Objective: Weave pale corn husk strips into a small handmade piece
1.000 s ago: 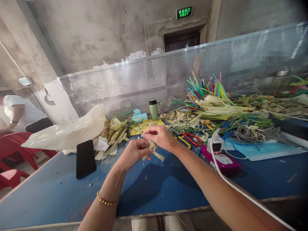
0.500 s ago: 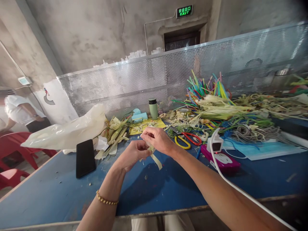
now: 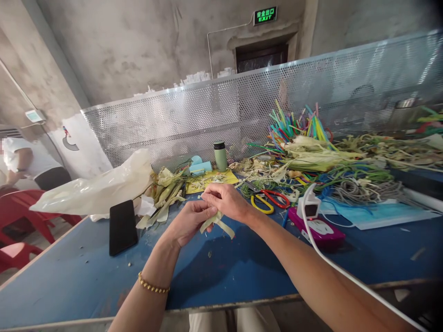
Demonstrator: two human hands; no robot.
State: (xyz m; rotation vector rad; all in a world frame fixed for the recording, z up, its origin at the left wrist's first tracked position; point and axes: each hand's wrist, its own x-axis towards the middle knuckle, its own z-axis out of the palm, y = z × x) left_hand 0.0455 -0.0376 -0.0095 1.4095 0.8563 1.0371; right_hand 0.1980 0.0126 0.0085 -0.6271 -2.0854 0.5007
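Note:
My left hand (image 3: 194, 218) and my right hand (image 3: 227, 201) meet above the blue table (image 3: 204, 281). Pinched between the fingers of both is a pale green corn husk strip (image 3: 225, 228), whose loose ends hang below. Part of the strip is hidden behind my fingers. Beyond my right hand lie scissors (image 3: 270, 201) with one red and one yellow handle. A yellow sheet (image 3: 228, 176) strewn with husk scraps is just behind my hands.
At left are a black phone (image 3: 123, 228), a plastic bag (image 3: 100, 189) and husks (image 3: 169, 198). A green bottle (image 3: 220, 157) stands behind. Rightward are a purple power socket (image 3: 320, 230), a white cable (image 3: 332, 267), coloured pipe cleaners (image 3: 294, 122) and a face mask (image 3: 380, 215). A person sits at far left.
My left fingers have shifted, and more of the husk strip shows below them. Its loose ends have swung slightly. The person at far left has moved an arm.

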